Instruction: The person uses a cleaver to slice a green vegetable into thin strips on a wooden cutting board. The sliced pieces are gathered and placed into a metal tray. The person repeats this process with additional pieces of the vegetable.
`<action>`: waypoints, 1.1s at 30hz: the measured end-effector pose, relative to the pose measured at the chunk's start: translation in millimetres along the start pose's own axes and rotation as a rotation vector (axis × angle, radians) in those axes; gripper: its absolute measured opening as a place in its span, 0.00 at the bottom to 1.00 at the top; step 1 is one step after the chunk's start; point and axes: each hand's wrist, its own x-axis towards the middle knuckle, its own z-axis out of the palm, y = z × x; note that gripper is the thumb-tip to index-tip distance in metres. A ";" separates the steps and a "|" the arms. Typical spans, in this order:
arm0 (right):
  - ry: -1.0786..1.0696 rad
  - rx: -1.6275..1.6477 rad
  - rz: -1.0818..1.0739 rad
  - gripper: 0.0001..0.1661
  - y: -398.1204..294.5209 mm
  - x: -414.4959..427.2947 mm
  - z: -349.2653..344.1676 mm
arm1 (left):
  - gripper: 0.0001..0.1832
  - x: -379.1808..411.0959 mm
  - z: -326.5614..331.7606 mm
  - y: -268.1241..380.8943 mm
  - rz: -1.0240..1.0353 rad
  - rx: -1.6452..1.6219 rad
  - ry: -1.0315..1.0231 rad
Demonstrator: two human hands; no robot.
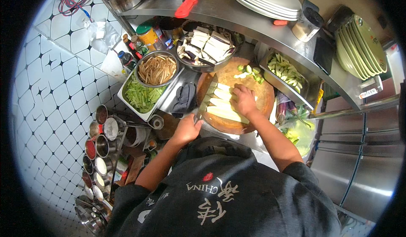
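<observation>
My left hand [186,130] grips the handle of a cleaver [206,98], whose broad blade stands at the left ends of several pale green peeled vegetable lengths [223,112]. These lie side by side on a round wooden chopping block [263,92]. With bent fingers, my right hand [245,100] holds the lengths down near their middle; it hides part of them. Small green-edged vegetable offcuts [250,73] sit at the block's far side. Whether the blade's edge touches the vegetables cannot be told.
Beyond the block is a bowl of cut aubergine [207,47]. Left are a bowl of brown strips [157,69], a tub of sliced greens [142,94] and a dark cloth [185,98]. A metal tray of green pieces [285,73] stands right, under a steel shelf [215,15] bearing plates.
</observation>
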 end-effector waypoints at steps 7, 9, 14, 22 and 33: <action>-0.080 -0.074 0.042 0.39 -46.6 -2.8 8.2 | 0.20 0.2 -11.9 -1.3 -0.102 -0.060 -0.050; -0.185 -0.120 0.089 0.44 -52.4 -6.2 14.3 | 0.21 2.4 -13.9 -10.1 -0.168 -0.078 -0.059; -0.181 -0.179 0.101 0.44 -49.9 -6.7 24.3 | 0.23 -1.4 -23.5 -26.9 -0.188 -0.037 0.097; -0.182 -0.218 0.091 0.43 -61.4 -13.5 20.7 | 0.22 -16.0 -32.3 -29.2 -0.178 -0.148 0.155; -0.182 -0.232 0.098 0.40 -61.8 -12.5 21.7 | 0.23 -12.9 -26.8 -34.9 -0.185 -0.119 0.102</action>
